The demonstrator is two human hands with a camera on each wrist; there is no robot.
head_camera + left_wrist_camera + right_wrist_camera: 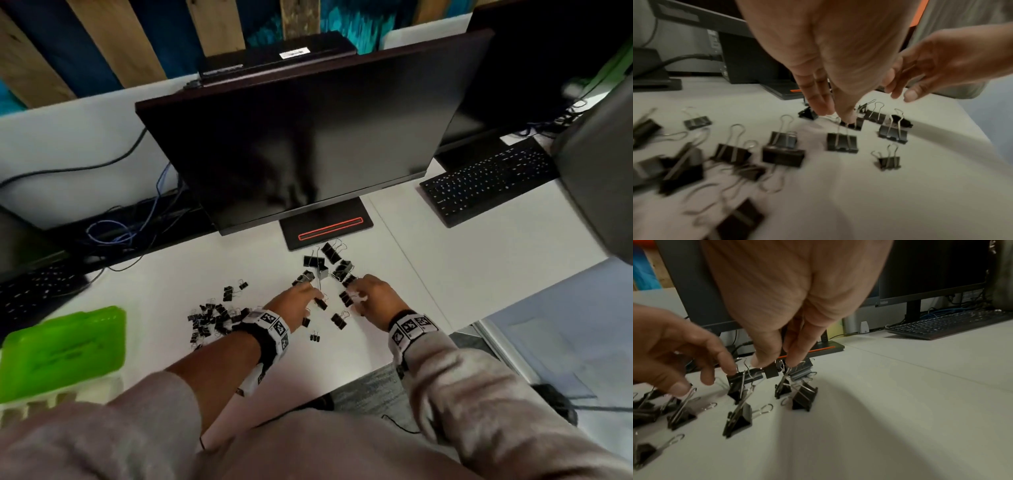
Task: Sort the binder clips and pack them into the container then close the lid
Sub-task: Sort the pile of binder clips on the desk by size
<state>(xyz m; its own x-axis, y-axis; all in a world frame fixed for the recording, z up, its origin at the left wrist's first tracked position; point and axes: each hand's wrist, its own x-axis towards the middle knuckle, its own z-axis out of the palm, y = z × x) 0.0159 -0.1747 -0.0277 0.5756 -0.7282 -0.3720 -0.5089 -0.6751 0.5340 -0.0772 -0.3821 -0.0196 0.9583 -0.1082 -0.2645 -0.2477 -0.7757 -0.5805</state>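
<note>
Binder clips (329,274) lie in two groups on the white desk (445,267): a dense heap of small clips (212,320) at my left forearm, too many and too tangled to count, and a looser spread of larger ones in front of the monitor base (327,228), roughly a dozen, with blur preventing an exact count. Most larger clips rest on one flat side with wire handles (786,125) raised or folded, pointing mixed ways; no common axis. One green container lid (65,353) sits at far left, hinged open over a pale tray (51,401), well apart from the clips. My left hand (294,299) reaches palm down, fingers nearly straight and angled to the desk, fingertips (846,116) touching a clip's wire loop; it grips nothing that I can see. My right hand (371,298) hangs knuckles up, thumb and fingers pinching a black clip (771,371) just above the pile. One black keyboard (486,181) lies far right.
</note>
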